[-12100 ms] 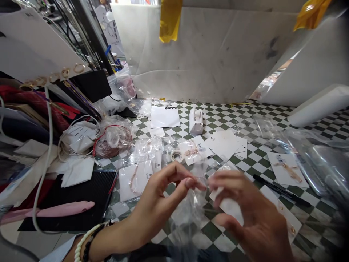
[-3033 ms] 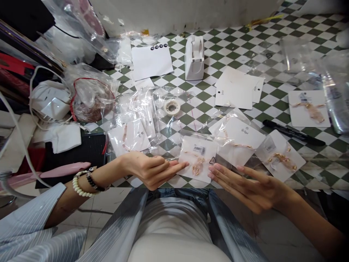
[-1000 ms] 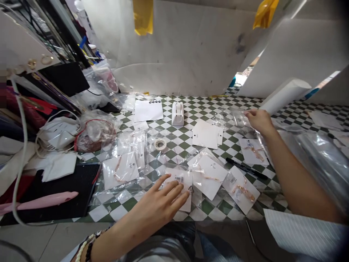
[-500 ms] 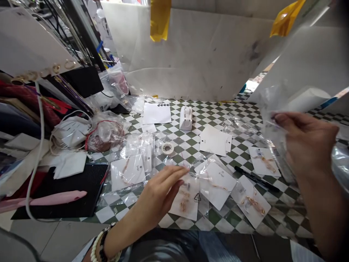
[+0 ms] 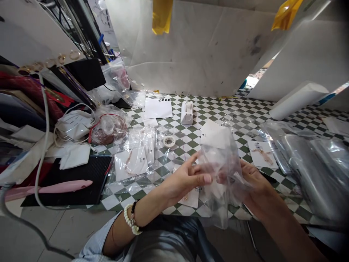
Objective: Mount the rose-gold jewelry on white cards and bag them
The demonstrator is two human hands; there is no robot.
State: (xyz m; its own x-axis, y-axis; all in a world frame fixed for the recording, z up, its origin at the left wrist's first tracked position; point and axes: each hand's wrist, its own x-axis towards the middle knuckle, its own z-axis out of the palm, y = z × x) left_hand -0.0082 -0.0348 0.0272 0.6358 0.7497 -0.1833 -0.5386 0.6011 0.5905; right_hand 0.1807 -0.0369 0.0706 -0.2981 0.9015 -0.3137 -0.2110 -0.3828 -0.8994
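Between my two hands hangs a clear plastic bag (image 5: 220,163), over the front part of the checkered table (image 5: 120,198). My left hand (image 5: 188,178) pinches the bag's left side between thumb and fingers. My right hand (image 5: 253,182) grips its right side, with some fingers hidden behind the plastic. Below the hands, a white card with gold-coloured jewellery (image 5: 191,198) is partly covered. Another jewellery card (image 5: 262,154) lies to the right, and one in a clear bag (image 5: 131,163) to the left. White cards (image 5: 212,134) lie behind the bag.
A tape roll (image 5: 169,142), a white dispenser (image 5: 187,112) and a white paper (image 5: 158,108) sit mid-table. At the left are a pink-handled tool (image 5: 65,186) on a black mat (image 5: 92,194), a cable and bagged items. Plastic bags (image 5: 313,171) are piled at the right.
My right hand has come from the right to the centre with clear plastic. My left hand has moved right and now holds the bag too. The view has shifted slightly.
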